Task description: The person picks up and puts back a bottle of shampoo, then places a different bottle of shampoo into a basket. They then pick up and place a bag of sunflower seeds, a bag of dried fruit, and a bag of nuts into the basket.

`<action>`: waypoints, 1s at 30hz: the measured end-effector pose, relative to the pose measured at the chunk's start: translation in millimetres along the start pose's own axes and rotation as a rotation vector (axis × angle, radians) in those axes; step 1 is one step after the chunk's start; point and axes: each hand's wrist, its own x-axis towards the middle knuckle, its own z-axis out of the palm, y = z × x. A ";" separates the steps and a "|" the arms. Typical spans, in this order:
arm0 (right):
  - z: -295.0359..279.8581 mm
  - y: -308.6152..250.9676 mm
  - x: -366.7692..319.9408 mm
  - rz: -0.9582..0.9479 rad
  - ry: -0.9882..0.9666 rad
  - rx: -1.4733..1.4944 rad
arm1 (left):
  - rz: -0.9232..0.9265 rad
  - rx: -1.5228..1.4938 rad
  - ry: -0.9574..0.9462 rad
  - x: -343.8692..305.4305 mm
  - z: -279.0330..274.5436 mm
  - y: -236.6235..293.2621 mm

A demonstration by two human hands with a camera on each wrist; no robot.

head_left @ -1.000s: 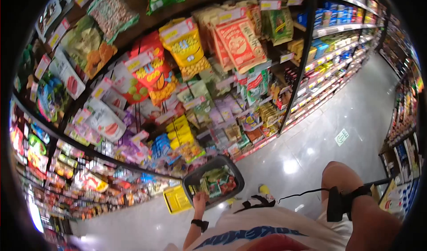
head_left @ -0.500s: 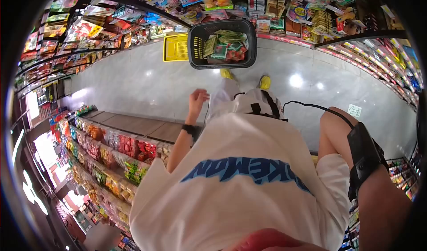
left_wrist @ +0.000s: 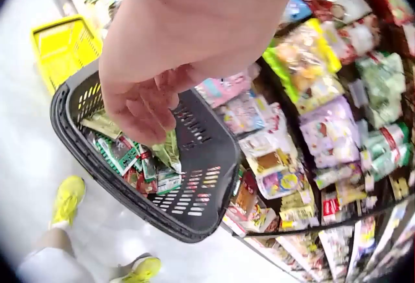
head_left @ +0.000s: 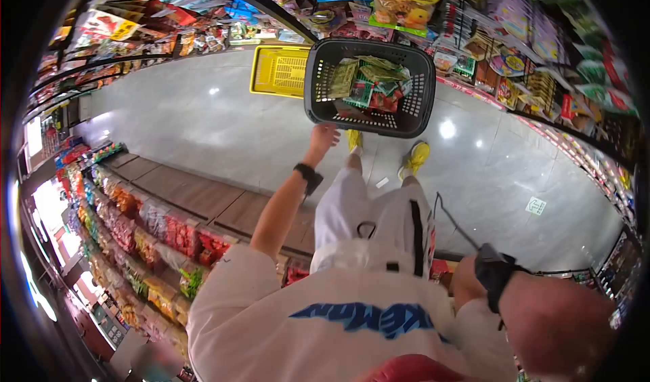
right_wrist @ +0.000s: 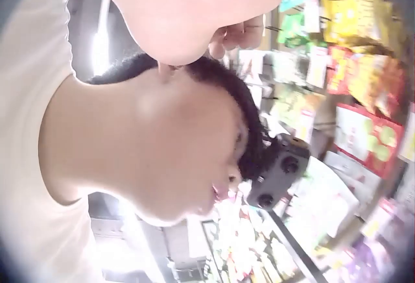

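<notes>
My left hand [head_left: 323,141] is at the near left corner of a black shopping basket [head_left: 425,97], fingertips right by its rim. In the left wrist view, the fingers bend loosely over the basket and hold nothing visible. Inside are several flat snack packets [head_left: 379,77], green, red and olive-coloured. A yellow basket [head_left: 263,70] overlaps the black one on its left. My right hand [head_left: 562,321] is raised close to the head and blurred in the head view. The right wrist view shows its curled fingers beside dark hair, without any object in them.
Shelves of hanging snack bags [head_left: 403,9] run along the far side behind the baskets. On the near left stands a low rack of bagged goods [head_left: 145,219]. Yellow shoes [head_left: 414,158] stand on the grey floor [head_left: 237,121] just below the black basket. A cable hangs beside the right leg.
The head view has tilted down from the shelves to the body. My left hand left the packets in the basket, drew back toward the body, then moved forward again to the basket's near rim.
</notes>
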 end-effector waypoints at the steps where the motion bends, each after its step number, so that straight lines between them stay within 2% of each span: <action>1: 28.1 15.2 -23.1 0.113 0.111 0.052 | -0.056 0.000 0.000 59.4 2.6 -20.6; 2: 60.1 33.3 -48.4 0.224 0.227 0.109 | -0.105 -0.002 0.007 121.6 4.5 -39.5; 4: 121.5 62.9 -99.7 0.432 0.282 -0.017 | -0.132 0.564 0.073 191.7 15.5 -36.0; 5: 135.4 66.0 -138.6 0.603 0.132 -0.322 | 0.039 0.849 0.142 204.4 24.8 -44.1; 6: 142.9 69.7 -177.9 0.741 0.026 -0.384 | 0.228 1.127 0.210 218.0 37.3 -41.5; 7: 145.0 70.8 -219.3 0.879 -0.083 -0.448 | -0.002 1.251 0.073 231.9 52.1 -17.6; 8: 133.6 72.5 -265.6 1.002 -0.190 -0.471 | -0.090 1.351 -0.058 249.4 62.9 -6.5; 9: 146.1 64.5 -294.5 1.208 -0.046 -0.340 | 0.007 1.455 0.104 287.4 77.4 -43.1; 10: 132.4 62.2 -332.5 1.169 -0.207 -0.279 | -0.138 1.546 0.251 329.9 95.3 -70.7; 11: 125.3 52.9 -353.8 1.317 -0.264 -0.288 | -0.097 1.384 0.218 331.7 97.0 -59.7; 12: 126.8 52.0 -370.0 1.400 -0.261 -0.284 | -0.121 1.192 0.179 363.5 99.2 -84.9; 13: 127.2 45.1 -382.8 1.493 -0.263 -0.275 | -0.135 1.089 0.285 407.2 111.4 -129.7; 14: 127.7 38.2 -390.3 1.582 -0.258 -0.268 | -0.160 1.044 0.133 371.7 98.2 -80.1; 15: 131.5 35.4 -393.9 1.654 -0.281 -0.302 | -0.172 1.039 0.140 383.8 101.3 -86.4; 16: 133.2 34.8 -397.7 1.696 -0.293 -0.267 | -0.076 1.060 0.154 394.9 96.0 -97.0; 18: 136.0 30.3 -399.0 1.770 -0.291 -0.191 | 0.188 0.817 0.165 398.2 64.0 -101.7; 19: 138.1 29.3 -396.3 1.791 -0.296 -0.148 | 0.213 0.648 0.047 396.1 42.1 -88.7; 22: 139.6 26.6 -390.3 1.746 -0.393 -0.055 | -0.030 0.017 -0.475 311.9 -38.3 -10.4; 23: 141.2 27.1 -385.5 1.796 -0.370 -0.021 | -0.058 -0.067 -0.498 286.4 -52.2 -0.6; 26: 147.4 33.9 -366.8 1.733 -0.476 0.023 | -0.105 -0.297 -0.672 211.9 -90.2 23.7; 28: 146.6 37.9 -356.4 1.675 -0.524 0.025 | -0.096 -0.321 -0.699 165.4 -99.8 39.9; 30: 144.5 40.9 -340.9 1.606 -0.573 -0.002 | -0.019 -0.054 -0.624 124.9 -95.2 63.0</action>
